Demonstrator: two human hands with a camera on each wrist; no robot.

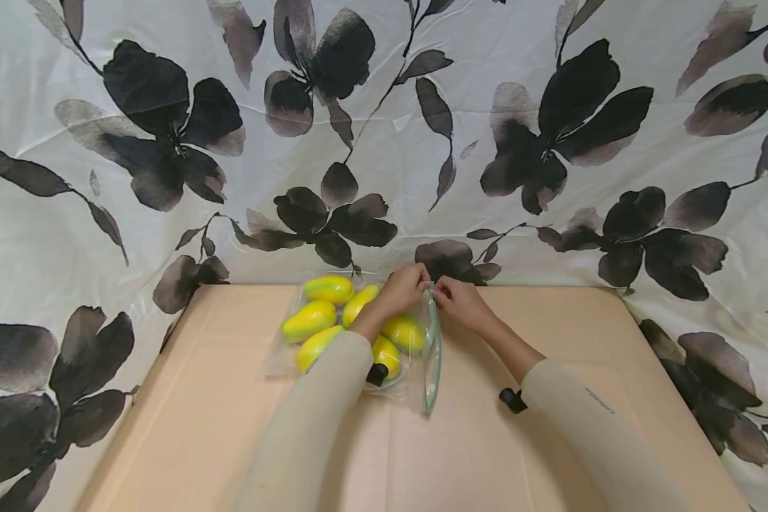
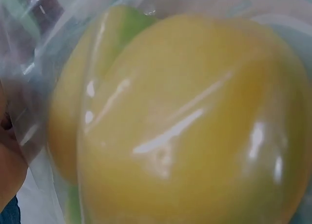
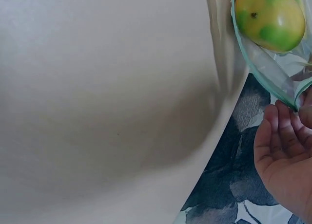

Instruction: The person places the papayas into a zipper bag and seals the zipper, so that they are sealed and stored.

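Note:
A clear zip bag point(image 1: 432, 355) with a green-edged mouth lies on its side, holding several yellow-green mangoes point(image 1: 309, 321). Its mouth faces right and gapes a little. At the far corner of the mouth, my left hand point(image 1: 402, 290) pinches the edge, its forearm crossing over the bag. Just to the right, my right hand point(image 1: 464, 302) pinches the same corner between thumb and fingers; its curled fingers point(image 3: 278, 131) show in the right wrist view. One mango point(image 2: 195, 121) behind the plastic fills the left wrist view. My left arm hides part of the fruit.
The bag rests on a tan board-like tabletop point(image 1: 198, 427), close to its far edge. Behind it hangs a white cloth point(image 1: 397, 142) with dark flowers, which also shows at both sides. A small black device point(image 1: 513, 400) sits at the right wrist.

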